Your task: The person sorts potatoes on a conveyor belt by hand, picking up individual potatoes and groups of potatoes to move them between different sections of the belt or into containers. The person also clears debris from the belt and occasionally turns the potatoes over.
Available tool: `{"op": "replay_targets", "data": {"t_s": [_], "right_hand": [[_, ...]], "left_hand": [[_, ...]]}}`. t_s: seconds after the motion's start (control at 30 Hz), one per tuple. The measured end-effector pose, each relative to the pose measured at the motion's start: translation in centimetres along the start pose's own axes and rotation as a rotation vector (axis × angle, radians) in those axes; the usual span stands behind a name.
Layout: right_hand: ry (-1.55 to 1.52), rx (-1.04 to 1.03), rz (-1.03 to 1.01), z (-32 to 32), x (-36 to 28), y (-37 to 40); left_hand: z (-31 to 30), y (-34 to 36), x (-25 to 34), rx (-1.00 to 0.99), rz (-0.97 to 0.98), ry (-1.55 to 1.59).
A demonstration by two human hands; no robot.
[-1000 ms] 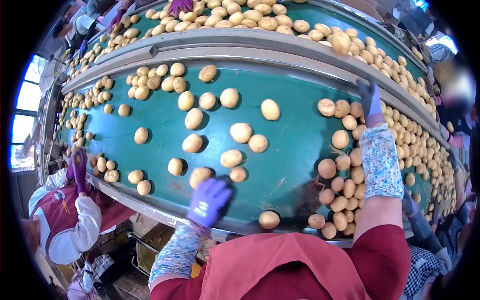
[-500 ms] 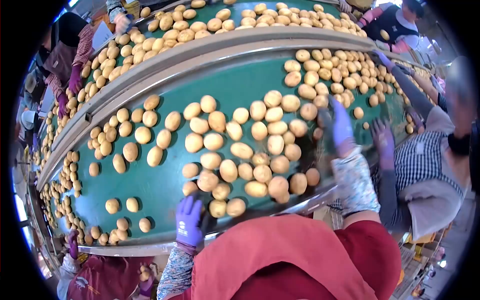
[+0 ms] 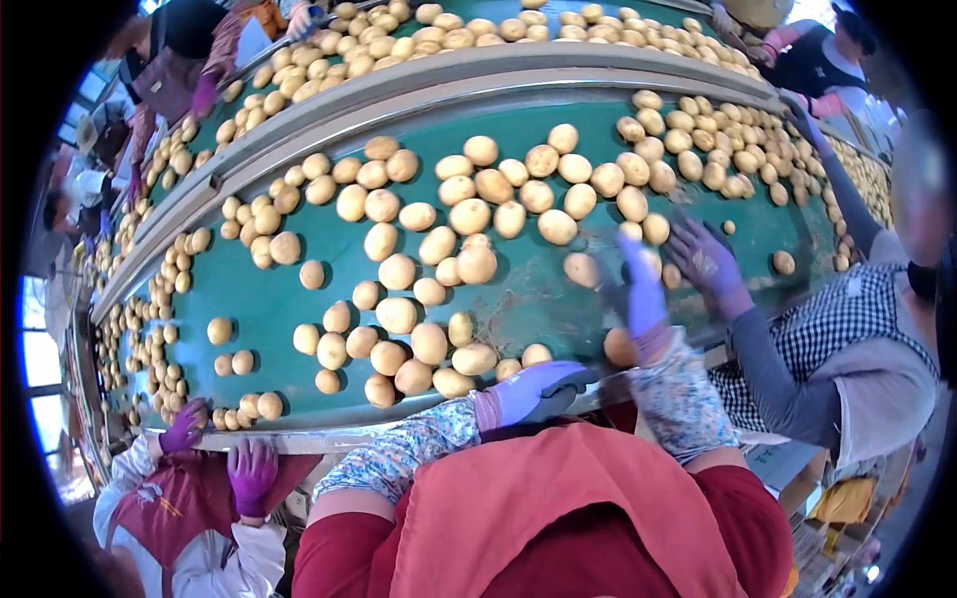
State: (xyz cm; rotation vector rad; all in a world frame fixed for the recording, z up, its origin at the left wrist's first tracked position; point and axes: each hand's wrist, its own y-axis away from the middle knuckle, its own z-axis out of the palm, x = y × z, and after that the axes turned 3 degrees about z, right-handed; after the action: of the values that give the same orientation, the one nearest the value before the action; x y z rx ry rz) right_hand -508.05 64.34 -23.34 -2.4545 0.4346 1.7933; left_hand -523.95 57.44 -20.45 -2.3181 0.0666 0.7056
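Observation:
Many round tan potatoes (image 3: 397, 315) lie spread over a green conveyor belt (image 3: 299, 384). My left hand (image 3: 533, 391), in a purple glove with a dark palm, reaches rightward over the belt's near edge, just below some potatoes; its fingers are extended. My right hand (image 3: 643, 294), also gloved in purple, is over the belt to the right with its fingers spread and somewhat blurred. One potato (image 3: 580, 269) lies beside its fingers, and another (image 3: 620, 347) is below it. Nothing shows in the grasp of either hand.
A co-worker's gloved hand (image 3: 704, 261) reaches over the belt just right of my right hand. Another co-worker's purple-gloved hand (image 3: 252, 476) is at the near edge on the left. Beyond a metal divider (image 3: 469, 75) runs a second belt with potatoes and more people.
My left hand has moved right along the near edge, and my right hand has shifted slightly left and lower. The potatoes have moved, and the co-worker's hand at right has come closer.

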Motion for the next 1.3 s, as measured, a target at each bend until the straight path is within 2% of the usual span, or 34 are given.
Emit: {"op": "replay_targets", "data": {"t_s": [0.07, 0.13, 0.17, 0.2, 0.27, 0.3, 0.33, 0.4, 0.47, 0.53, 0.6, 0.63, 0.67, 0.7, 0.73, 0.77, 0.8, 0.83, 0.87, 0.9, 0.93, 0.97, 1.0, 1.03, 1.07, 1.1, 1.13, 1.17, 1.2, 1.27, 1.3], "right_hand": [[0.101, 0.255, 0.127, -2.3, 2.5, -3.6], [0.714, 0.465, -0.166, -0.9, 5.6, -5.2], [0.808, 0.348, -0.262, 0.3, 5.0, -5.6], [0.954, 0.421, -0.137, 3.1, 3.3, -5.7], [0.726, 0.345, -0.311, 6.9, 1.5, -6.4], [0.591, 0.382, -0.314, 8.7, 1.5, -6.8], [0.606, 0.345, -0.349, 10.2, 1.2, -7.1], [0.365, 0.132, -0.345, 14.5, -1.8, -6.6], [0.419, 0.063, -0.225, 18.1, -5.0, -6.7], [0.398, -0.031, -0.152, 23.1, -5.6, -6.5], [0.204, -0.313, -0.289, 26.9, -6.5, -5.8], [0.098, -0.458, -0.357, 28.5, -7.1, -5.0], [-0.014, -0.605, -0.427, 29.5, -7.8, -4.3], [0.207, -0.615, -0.477, 28.0, -11.8, -3.6], [0.415, -0.461, -0.746, 28.4, -10.1, -5.0], [0.564, -0.432, -0.706, 26.3, -13.0, -6.9], [0.557, -0.159, -0.805, 25.2, -10.3, -10.1], [0.538, -0.083, -0.606, 23.4, -10.5, -13.0], [0.326, 0.062, -0.35, 22.2, -6.7, -17.0], [0.831, 0.3, -0.555, 20.5, -4.6, -20.2], [0.838, 0.104, -0.225, 20.2, -4.7, -21.1], [0.897, 0.182, -0.289, 22.2, -2.7, -20.9], [0.955, 0.265, -0.356, 24.1, -0.5, -20.1], [0.8, 0.269, -0.33, 25.8, -1.1, -18.1], [0.648, 0.268, -0.3, 28.1, -2.2, -15.1], [0.506, 0.103, -0.181, 29.6, -4.3, -12.7], [0.367, -0.062, -0.061, 30.7, -5.8, -10.5], [0.309, -0.205, -0.187, 31.6, -5.5, -8.5], [0.246, -0.345, -0.309, 32.5, -5.5, -7.3], [0.14, -0.267, -0.414, 35.0, -7.9, -8.6], [0.215, -0.234, -0.538, 35.7, -10.3, -9.8]], "left_hand": [[5.6, 1.6, 0.8, 0.149, -0.064, 0.752], [10.2, 1.5, -3.2, -0.304, 0.521, 1.618], [12.0, 1.5, -4.9, -0.557, 0.831, 2.028], [13.4, 1.0, -6.1, -0.534, 0.858, 1.875], [16.0, -0.1, -8.8, -0.485, 0.898, 1.564], [17.5, 0.1, -10.2, -0.473, 0.797, 1.487], [18.3, -0.7, -12.2, -0.439, 0.752, 1.384], [22.5, 0.5, -15.6, -0.437, 0.66, 1.339], [25.4, -0.1, -19.6, -0.449, 0.653, 1.209], [28.7, -1.8, -22.7, -0.544, 0.615, 1.012], [34.6, -2.5, -25.3, -0.427, 0.366, 1.079], [36.0, -4.2, -27.3, -0.442, 0.374, 0.893], [36.1, -7.9, -29.9, -0.901, 0.41, 0.578], [44.7, -1.6, -33.9, -0.292, 0.129, 0.719], [46.1, -2.0, -37.6, -0.414, 0.014, 0.658], [47.7, -1.3, -40.5, -0.325, -0.051, 0.592], [47.8, -1.4, -42.3, -0.346, -0.167, 0.597], [46.5, -1.6, -43.1, -0.279, -0.177, 0.622], [44.2, -2.1, -42.6, -0.207, -0.191, 0.648], [40.4, -3.5, -40.5, -0.218, -0.219, 0.729], [39.8, -1.5, -38.9, -0.321, -0.205, 0.882], [39.2, 0.5, -37.2, -0.429, -0.206, 1.029], [34.4, -2.6, -34.6, -0.497, 0.053, 1.055], [29.6, -5.8, -32.0, -0.556, 0.309, 1.103], [29.4, -2.9, -29.0, -0.454, 0.412, 1.426], [29.1, -0.4, -26.4, -0.491, 0.686, 1.528], [29.9, 3.5, -23.1, -0.158, 0.726, 1.682], [29.3, 4.7, -22.4, -0.178, 0.805, 1.72], [29.3, 6.6, -22.1, -0.325, 0.723, 1.837], [31.8, 6.5, -23.6, -0.4, 0.607, 1.769], [33.2, 6.0, -25.8, -0.382, 0.563, 1.696]]}}
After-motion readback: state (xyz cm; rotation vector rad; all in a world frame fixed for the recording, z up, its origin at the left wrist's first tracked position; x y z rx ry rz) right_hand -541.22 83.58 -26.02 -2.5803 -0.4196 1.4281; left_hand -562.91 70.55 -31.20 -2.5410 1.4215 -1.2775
